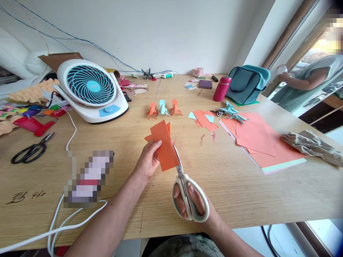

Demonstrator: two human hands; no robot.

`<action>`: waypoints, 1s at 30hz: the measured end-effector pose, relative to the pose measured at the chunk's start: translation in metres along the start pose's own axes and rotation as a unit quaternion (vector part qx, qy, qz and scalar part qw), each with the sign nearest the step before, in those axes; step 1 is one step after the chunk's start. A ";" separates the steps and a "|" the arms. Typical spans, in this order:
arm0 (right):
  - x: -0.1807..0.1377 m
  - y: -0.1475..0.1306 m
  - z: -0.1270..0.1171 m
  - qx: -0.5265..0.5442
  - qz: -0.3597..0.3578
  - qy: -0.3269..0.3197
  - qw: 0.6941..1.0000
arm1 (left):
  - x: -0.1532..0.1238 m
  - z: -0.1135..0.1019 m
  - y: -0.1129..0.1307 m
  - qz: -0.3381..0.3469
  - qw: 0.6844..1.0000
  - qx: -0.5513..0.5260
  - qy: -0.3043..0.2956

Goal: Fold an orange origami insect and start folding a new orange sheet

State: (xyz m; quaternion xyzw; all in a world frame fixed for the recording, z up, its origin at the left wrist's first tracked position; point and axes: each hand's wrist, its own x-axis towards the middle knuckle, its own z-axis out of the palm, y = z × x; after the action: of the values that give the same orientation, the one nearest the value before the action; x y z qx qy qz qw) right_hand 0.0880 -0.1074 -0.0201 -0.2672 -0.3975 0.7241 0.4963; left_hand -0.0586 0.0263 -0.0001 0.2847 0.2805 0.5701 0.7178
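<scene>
My left hand [148, 160] pinches an orange sheet of paper [164, 144] above the wooden table [235, 189], thumb on its left edge. My right hand [193, 207] has its fingers through the white handles of a pair of scissors [184, 185]. The blades point away from me and run along the right edge of the paper, partly hidden behind it. Three folded paper figures [164, 108], two orange and one light blue, stand in a row just beyond the paper.
A white and teal desk fan [91, 89] stands at the back left, its white cable [70, 132] trailing toward me. Black scissors [32, 151] lie at left. Stacked orange sheets [265, 142], a crumpled cloth [313, 144], a pink bottle [222, 88] and a teal bag [249, 84] sit at right. Another person [308, 78] is at far right.
</scene>
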 end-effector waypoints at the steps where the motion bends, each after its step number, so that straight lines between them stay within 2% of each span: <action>1: 0.000 0.000 0.000 0.001 -0.001 -0.001 1.000 | 0.000 0.000 0.000 0.000 1.000 0.001 0.000; 7: 0.003 0.002 -0.001 0.018 -0.011 -0.002 1.000 | -0.002 0.000 -0.004 -0.004 1.000 0.027 -0.007; 23: 0.005 0.003 0.004 0.052 -0.021 0.020 0.998 | -0.002 0.001 -0.003 -0.006 0.999 0.048 0.023; 30: 0.004 0.005 0.003 0.043 -0.010 0.018 0.999 | -0.003 0.002 -0.003 -0.013 0.999 0.045 -0.001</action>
State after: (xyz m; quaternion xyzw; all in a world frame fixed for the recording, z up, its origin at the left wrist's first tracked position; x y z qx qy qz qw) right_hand 0.0816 -0.1056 -0.0227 -0.2548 -0.3590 0.7308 0.5217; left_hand -0.0561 0.0231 -0.0009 0.3137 0.3091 0.5471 0.7118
